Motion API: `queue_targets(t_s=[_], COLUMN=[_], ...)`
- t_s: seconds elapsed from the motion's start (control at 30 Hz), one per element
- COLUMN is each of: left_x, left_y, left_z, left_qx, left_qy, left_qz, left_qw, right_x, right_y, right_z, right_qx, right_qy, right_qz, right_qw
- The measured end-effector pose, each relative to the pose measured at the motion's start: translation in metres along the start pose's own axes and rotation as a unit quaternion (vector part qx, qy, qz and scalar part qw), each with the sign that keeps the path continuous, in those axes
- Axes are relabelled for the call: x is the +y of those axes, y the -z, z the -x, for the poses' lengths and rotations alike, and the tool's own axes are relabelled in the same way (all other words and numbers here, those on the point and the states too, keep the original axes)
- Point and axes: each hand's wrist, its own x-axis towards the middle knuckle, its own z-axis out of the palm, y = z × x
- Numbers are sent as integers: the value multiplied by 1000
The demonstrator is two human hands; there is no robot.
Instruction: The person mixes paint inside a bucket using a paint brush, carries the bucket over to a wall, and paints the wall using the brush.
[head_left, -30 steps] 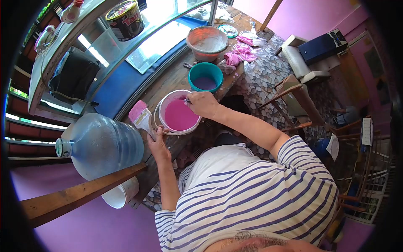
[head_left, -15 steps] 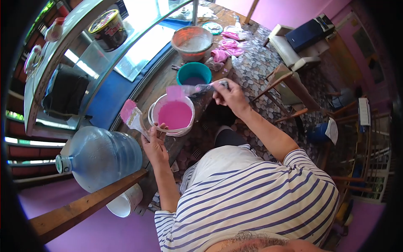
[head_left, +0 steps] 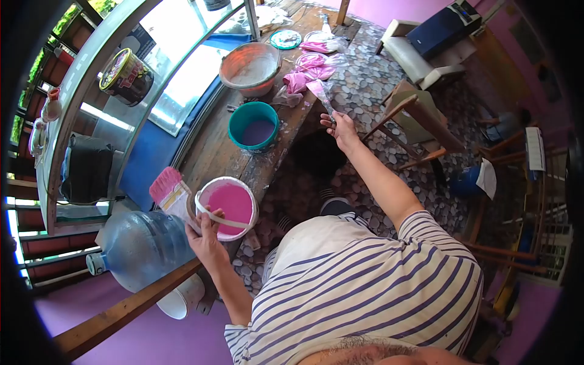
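Observation:
My left hand (head_left: 208,242) is closed around a wide paintbrush (head_left: 172,193) with pink-coated bristles pointing up and left. Its fingers also hook the pale handle of a white bucket (head_left: 254,213) of pink paint (head_left: 230,205). The handle crosses over the near side of the paint. Stretched forward, my right hand (head_left: 342,129) grips a narrower paintbrush (head_left: 324,97) by its dark handle, the pink-tipped end pointing away from me. Crumpled pink plastic bags (head_left: 309,70) lie just beyond that brush.
A teal bucket (head_left: 234,128) and an orange-grey basin (head_left: 226,73) stand on the wooden bench (head_left: 204,146). At left are a large water bottle (head_left: 143,246), a wooden bar (head_left: 125,313) and a glass display case (head_left: 137,112). Chairs (head_left: 420,118) occupy the right side.
My right hand has swung the narrower brush from above the pink paint out toward the bags. The paint bucket has come closer to my body, its handle now across the top.

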Motion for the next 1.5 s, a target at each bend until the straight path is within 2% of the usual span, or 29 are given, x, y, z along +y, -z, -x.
queue_targets(t_s=[0.3, 0.4, 0.5, 0.6, 0.7, 0.73, 0.8, 0.9, 0.97, 1.0, 1.03, 1.13, 1.23, 1.37, 1.43, 1.5], left_x=[9, 8, -2, -9, -10, -10, -12, -17, -18, -18, -25, -37, -46, -71, -96, -113], left_y=[-38, -58, -64, -75, -96, -105, -117, -129, -135, -137, -130, -127, -136, -143, -138, -142], left_z=[57, 77, 93, 108, 118, 120, 124, 129, 132, 133, 135, 141, 154, 165, 166, 170], left_qx=[110, 186, 233, 257, 256, 245, 251, 261, 226, 210, 184, 150, 128, 64, 24, 17], left_qy=[-48, -49, -52, -49, -45, -44, -29, -17, 0, 8, 0, -1, 1, 20, 45, 72], left_qz=[-47, -62, -70, -86, -94, -101, -101, -69, -60, -62, -47, -40, -28, -32, -78, -61], left_qw=[992, 979, 969, 961, 961, 963, 962, 963, 972, 976, 982, 988, 991, 997, 996, 995], right_x=[19, 25, 22, 18, 3, -6, -20, -17, -11, -8, -7, 8, 20, 5, -17, -33], right_y=[15, 18, 14, 14, 15, 11, 2, 25, 53, 64, 78, 152, 235, 325, 362, 406], right_z=[-135, -175, -214, -254, -275, -270, -255, -234, -212, -194, -174, -125, -75, -18, 15, 42], right_qx=[-7, -31, 0, 7, -37, -37, 30, -37, -68, -52, -34, -91, -123, -67, -8, 47], right_qy=[-71, -66, -83, -66, -88, -90, -101, -70, -52, -40, -26, -88, -97, -117, -94, -73], right_qz=[0, -15, -18, -1, 9, 10, 148, 160, 135, 161, 185, 246, 377, 418, 433, 439], right_qw=[997, 997, 996, 998, 995, 995, 983, 984, 987, 985, 982, 961, 913, 899, 896, 894])
